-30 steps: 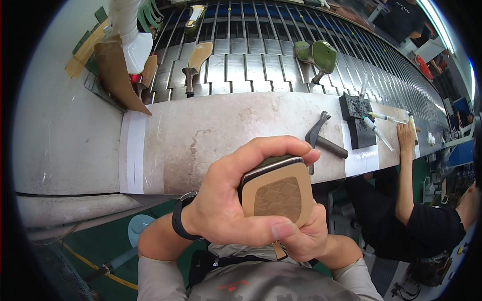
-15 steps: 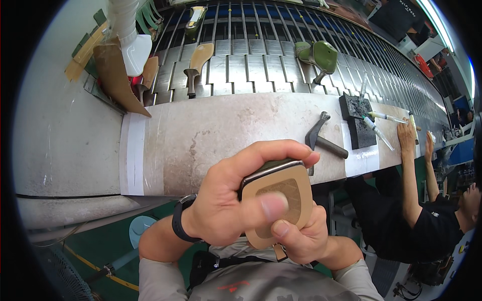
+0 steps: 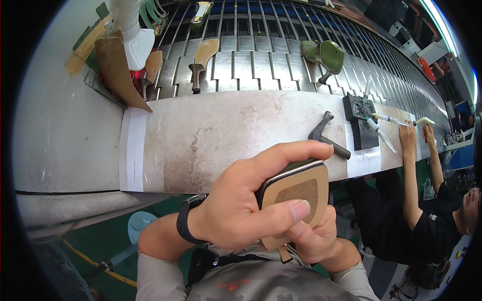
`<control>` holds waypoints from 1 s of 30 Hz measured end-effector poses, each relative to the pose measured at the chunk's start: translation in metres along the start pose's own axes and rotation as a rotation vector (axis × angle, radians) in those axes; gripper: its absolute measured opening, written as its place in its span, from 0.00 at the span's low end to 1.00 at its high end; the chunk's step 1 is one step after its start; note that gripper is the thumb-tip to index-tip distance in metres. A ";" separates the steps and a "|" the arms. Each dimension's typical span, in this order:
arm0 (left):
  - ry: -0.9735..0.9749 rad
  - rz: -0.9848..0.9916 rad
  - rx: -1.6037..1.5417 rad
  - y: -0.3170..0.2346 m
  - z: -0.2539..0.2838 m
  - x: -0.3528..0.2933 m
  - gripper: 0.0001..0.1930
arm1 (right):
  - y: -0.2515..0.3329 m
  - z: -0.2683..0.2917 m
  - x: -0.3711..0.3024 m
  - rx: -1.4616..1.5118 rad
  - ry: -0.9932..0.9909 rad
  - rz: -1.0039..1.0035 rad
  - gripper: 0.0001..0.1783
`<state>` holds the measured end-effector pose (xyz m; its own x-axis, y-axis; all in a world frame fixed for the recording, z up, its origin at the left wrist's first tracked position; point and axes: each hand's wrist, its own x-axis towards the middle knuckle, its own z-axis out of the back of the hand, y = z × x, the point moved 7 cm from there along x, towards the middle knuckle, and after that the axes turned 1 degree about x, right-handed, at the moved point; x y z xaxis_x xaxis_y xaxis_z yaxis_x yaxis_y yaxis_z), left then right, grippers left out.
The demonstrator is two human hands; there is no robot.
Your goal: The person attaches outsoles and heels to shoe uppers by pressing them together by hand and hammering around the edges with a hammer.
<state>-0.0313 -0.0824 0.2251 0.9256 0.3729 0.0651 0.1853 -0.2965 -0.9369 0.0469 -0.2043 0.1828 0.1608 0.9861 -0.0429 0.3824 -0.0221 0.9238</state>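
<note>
A high-heeled shoe [image 3: 282,221] is held sole-up in front of my body, its tan outsole with a darker patterned oval facing up. My left hand [image 3: 251,200] is wrapped round the toe end, fingers over the dark shiny edge and thumb flat on the sole. Gripping the narrower heel end, my right hand [image 3: 316,233] presses its thumb on the sole beside the left thumb. The upper is mostly hidden. Just beyond lies a hammer [image 3: 326,136] on the work table, touched by neither hand.
Black blocks [image 3: 362,134] with several syringes [image 3: 382,134] stand on the table [image 3: 241,135] at right. Beyond runs a metal slat conveyor [image 3: 266,72] bearing a tan-soled shoe [image 3: 206,52] and a green shoe [image 3: 329,56]. A white nozzle [image 3: 139,47] hangs at left. A co-worker [image 3: 396,215] works at right.
Both my hands have moved the shoe slightly to the right, and my left thumb has shifted along the sole. The co-worker's hand now holds a pale object over the table.
</note>
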 end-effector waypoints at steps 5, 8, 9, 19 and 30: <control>0.034 -0.004 -0.079 0.001 -0.003 0.006 0.38 | 0.003 0.002 0.000 0.134 -0.042 -0.058 0.14; 0.047 -0.004 -0.121 0.002 -0.003 0.008 0.39 | 0.005 0.003 0.002 0.148 -0.031 -0.056 0.14; 0.055 -0.009 -0.118 0.002 -0.003 0.008 0.40 | 0.006 0.003 0.003 0.146 -0.032 -0.055 0.15; 0.050 -0.023 -0.063 -0.004 0.000 0.010 0.38 | 0.012 -0.001 0.006 0.106 0.001 -0.019 0.16; 0.126 -0.233 -0.074 0.008 0.040 0.062 0.38 | 0.028 0.026 0.046 0.139 -0.084 -0.150 0.26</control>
<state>0.0145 -0.0265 0.2075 0.8879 0.3280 0.3226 0.4176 -0.2804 -0.8643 0.0890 -0.1638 0.1966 0.1661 0.9628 -0.2131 0.5286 0.0955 0.8435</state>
